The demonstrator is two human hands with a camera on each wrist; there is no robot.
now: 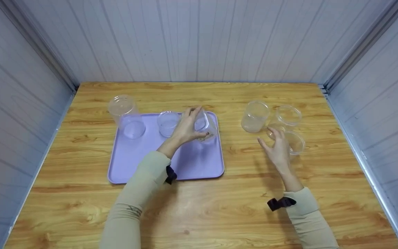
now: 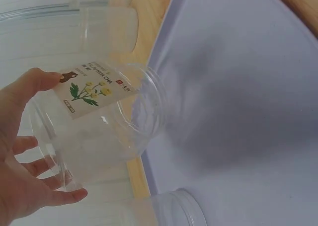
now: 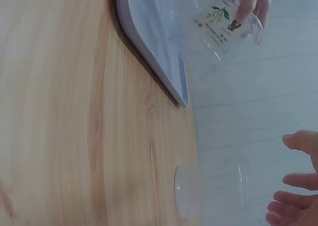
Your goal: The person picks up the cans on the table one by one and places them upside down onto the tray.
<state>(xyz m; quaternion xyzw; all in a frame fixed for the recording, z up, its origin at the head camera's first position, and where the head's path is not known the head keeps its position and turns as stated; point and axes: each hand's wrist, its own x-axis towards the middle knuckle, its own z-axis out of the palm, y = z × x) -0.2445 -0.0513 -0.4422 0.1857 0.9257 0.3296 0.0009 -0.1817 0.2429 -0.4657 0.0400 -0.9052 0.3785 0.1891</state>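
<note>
In the head view, my left hand [image 1: 186, 127] grips a clear plastic jar [image 1: 210, 128] over the back right part of a purple tray [image 1: 130, 171]. The jar is tilted, its threaded mouth toward the tray and its base toward my palm. A paper label [image 2: 94, 89] with yellow flowers and a bear shows on its side, with my thumb across one corner. My right hand [image 1: 278, 149] is beside several clear jars at the right, thumb and fingers spread apart. In the right wrist view, its fingers [image 3: 298, 180] hold nothing.
A tall clear jar [image 1: 127, 117] stands on the tray's back left corner, another jar [image 1: 168, 125] at its back middle. On the wooden table [image 1: 199, 214] right of the tray stand more clear jars, one [image 1: 254, 117] nearest the tray. Panelled walls [image 1: 199, 41] enclose the back and sides.
</note>
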